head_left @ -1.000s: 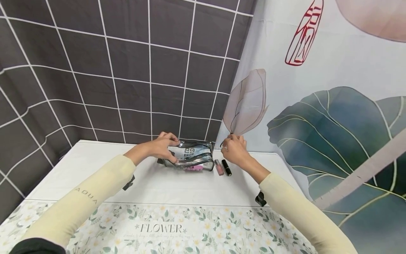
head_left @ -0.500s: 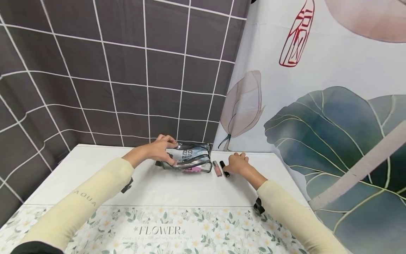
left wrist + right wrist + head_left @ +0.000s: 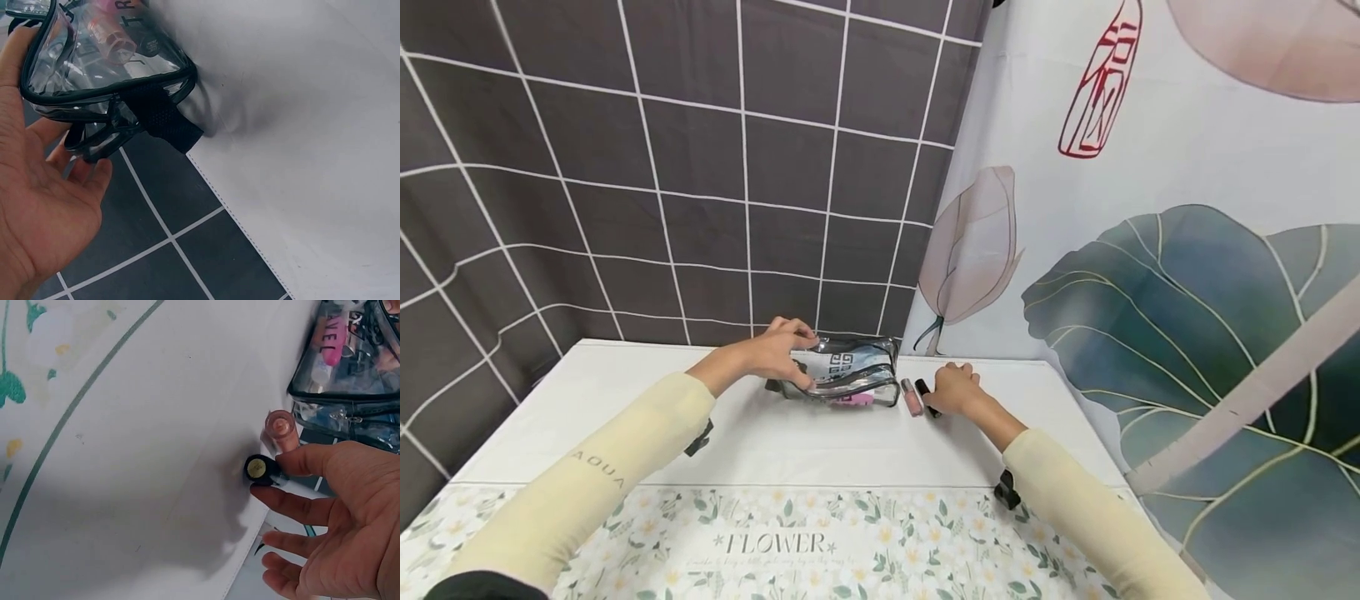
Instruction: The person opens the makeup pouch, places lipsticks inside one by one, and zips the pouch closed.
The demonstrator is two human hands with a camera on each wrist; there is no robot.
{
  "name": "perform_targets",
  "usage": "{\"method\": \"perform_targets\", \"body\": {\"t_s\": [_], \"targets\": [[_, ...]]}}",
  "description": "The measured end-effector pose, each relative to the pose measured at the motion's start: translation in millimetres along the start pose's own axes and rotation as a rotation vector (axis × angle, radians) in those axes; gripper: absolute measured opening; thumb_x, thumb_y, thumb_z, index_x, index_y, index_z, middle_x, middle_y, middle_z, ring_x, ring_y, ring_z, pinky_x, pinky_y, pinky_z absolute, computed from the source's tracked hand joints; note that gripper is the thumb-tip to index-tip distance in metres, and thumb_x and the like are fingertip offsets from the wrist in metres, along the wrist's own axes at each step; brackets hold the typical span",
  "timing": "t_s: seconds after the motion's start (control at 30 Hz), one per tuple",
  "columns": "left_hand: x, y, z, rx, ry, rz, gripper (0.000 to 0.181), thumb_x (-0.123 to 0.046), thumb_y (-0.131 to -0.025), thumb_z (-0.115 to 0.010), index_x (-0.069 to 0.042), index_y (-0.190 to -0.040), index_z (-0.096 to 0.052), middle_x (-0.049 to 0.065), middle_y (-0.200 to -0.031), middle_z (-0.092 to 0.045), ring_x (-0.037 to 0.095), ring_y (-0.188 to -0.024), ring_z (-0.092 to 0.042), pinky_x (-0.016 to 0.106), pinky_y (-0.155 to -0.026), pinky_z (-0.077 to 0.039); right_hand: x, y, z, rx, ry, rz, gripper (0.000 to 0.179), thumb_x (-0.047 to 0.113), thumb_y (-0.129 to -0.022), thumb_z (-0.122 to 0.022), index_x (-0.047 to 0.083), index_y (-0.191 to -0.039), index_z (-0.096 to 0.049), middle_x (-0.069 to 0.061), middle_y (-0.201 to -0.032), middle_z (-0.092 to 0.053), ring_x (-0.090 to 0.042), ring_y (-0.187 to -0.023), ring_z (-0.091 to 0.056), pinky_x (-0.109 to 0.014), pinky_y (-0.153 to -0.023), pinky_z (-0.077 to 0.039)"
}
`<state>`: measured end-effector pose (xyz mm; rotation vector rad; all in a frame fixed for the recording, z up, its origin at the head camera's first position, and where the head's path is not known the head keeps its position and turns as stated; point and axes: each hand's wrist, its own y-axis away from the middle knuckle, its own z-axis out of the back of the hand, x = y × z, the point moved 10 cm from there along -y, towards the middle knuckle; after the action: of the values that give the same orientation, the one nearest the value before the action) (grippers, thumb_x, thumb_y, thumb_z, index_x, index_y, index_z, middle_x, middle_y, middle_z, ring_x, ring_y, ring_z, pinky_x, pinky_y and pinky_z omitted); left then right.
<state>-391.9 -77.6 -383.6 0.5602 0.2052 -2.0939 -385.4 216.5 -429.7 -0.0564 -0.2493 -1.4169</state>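
Note:
A clear cosmetic bag [image 3: 880, 367] with black trim lies near the back edge of the white table. My left hand [image 3: 775, 353] grips its left end, thumb along one side and fingers on the other. Through the plastic show a pink item [image 3: 335, 340] and a peach-coloured tube [image 3: 111, 39]. Just right of the bag, a black lipstick-like tube [image 3: 257, 467] is pinched between thumb and index finger of my right hand [image 3: 957, 388]; the other fingers hang loosely curled. Next to it lies a pink lip gloss tube [image 3: 912, 399], close to my right thumb.
The white table top [image 3: 820, 454] carries a flower-patterned mat [image 3: 887, 550] along its front. Behind stands a dark gridded curtain [image 3: 692, 150]. A white cloth with painted leaves [image 3: 1187, 308] hangs at the right, close past the table edge.
My right hand has come down and forward from above the table's back edge to the black tube and pinches it. The left hand has kept its hold on the bag.

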Motion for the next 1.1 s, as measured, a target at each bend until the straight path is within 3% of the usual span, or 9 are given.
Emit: {"method": "perform_targets", "body": {"t_s": [0.2, 0.33, 0.5, 0.67, 0.8, 0.93, 1.1], "targets": [[0.3, 1.3, -4.4, 0.018, -0.001, 0.003, 0.097, -0.039, -0.085, -0.088, 0.004, -0.164, -0.053, 0.018, -0.167, -0.046, 0.043, -0.156, -0.029, 0.064, -0.129, -0.040, -0.7, 2.6, 10.0, -0.042, -0.068, 0.013, 0.032, 0.024, -0.101, -0.077, 0.003, -0.077, -0.072, -0.028, -0.127, -0.069, -0.050, -0.123, -0.052, -0.063, -0.106, -0.043], [0.7, 0.9, -6.1, 0.032, 0.012, 0.000, 0.098, -0.039, -0.085, -0.089, 0.004, -0.165, -0.052, 0.019, -0.167, -0.046, 0.043, -0.157, -0.028, 0.065, -0.129, -0.040, 5.3, 2.7, 35.2, -0.117, -0.120, 0.065, 0.034, 0.024, -0.098, -0.080, 0.003, -0.072, -0.072, -0.035, -0.149, -0.064, -0.061, -0.139, -0.048, -0.073, -0.116, -0.038], [2.5, -1.3, -4.5, 0.038, 0.027, 0.010, 0.098, -0.039, -0.087, -0.090, 0.002, -0.166, -0.051, 0.017, -0.170, -0.044, 0.042, -0.160, -0.025, 0.065, -0.131, -0.039, 31.5, 1.1, 77.6, -0.209, -0.165, 0.183, 0.043, 0.022, -0.095, -0.082, 0.010, -0.059, -0.061, -0.033, -0.165, -0.056, -0.059, -0.157, -0.039, -0.076, -0.125, -0.029], [1.1, -6.1, 0.0, 0.025, 0.018, 0.006, 0.097, -0.041, -0.087, -0.090, 0.001, -0.166, -0.051, 0.016, -0.171, -0.044, 0.042, -0.161, -0.025, 0.066, -0.131, -0.038, 69.8, 0.0, 104.3, -0.269, -0.136, 0.295, 0.025, 0.024, -0.091, -0.085, 0.010, -0.071, -0.078, -0.023, -0.168, -0.057, -0.055, -0.157, -0.039, -0.073, -0.121, -0.032], [2.0, -6.2, 0.7, 0.028, 0.012, 0.014, 0.098, -0.041, -0.088, -0.091, 0.001, -0.167, -0.051, 0.016, -0.171, -0.043, 0.042, -0.161, -0.025, 0.066, -0.131, -0.038, 105.6, 2.5, 108.4, -0.273, -0.111, 0.380, 0.018, 0.025, -0.092, -0.086, 0.008, -0.086, -0.086, -0.022, -0.170, -0.054, -0.054, -0.155, -0.039, -0.072, -0.119, -0.034], [4.5, -4.3, 0.3, 0.027, 0.009, 0.025, 0.097, -0.041, -0.088, -0.090, 0.002, -0.166, -0.052, 0.016, -0.171, -0.044, 0.042, -0.160, -0.025, 0.066, -0.131, -0.038, 135.8, 3.5, 101.1, -0.249, -0.081, 0.444, 0.017, 0.025, -0.094, -0.084, 0.009, -0.091, -0.086, -0.023, -0.171, -0.053, -0.053, -0.155, -0.039, -0.073, -0.120, -0.034], [2.8, -4.9, 0.3, 0.031, 0.003, 0.016, 0.098, -0.043, -0.088, -0.089, 0.002, -0.167, -0.051, 0.016, -0.170, -0.044, 0.041, -0.160, -0.026, 0.065, -0.131, -0.038, 143.9, -0.9, 87.3, -0.222, -0.030, 0.416, 0.014, 0.024, -0.095, -0.087, 0.010, -0.094, -0.086, -0.022, -0.172, -0.051, -0.048, -0.157, -0.037, -0.070, -0.125, -0.031]]}}
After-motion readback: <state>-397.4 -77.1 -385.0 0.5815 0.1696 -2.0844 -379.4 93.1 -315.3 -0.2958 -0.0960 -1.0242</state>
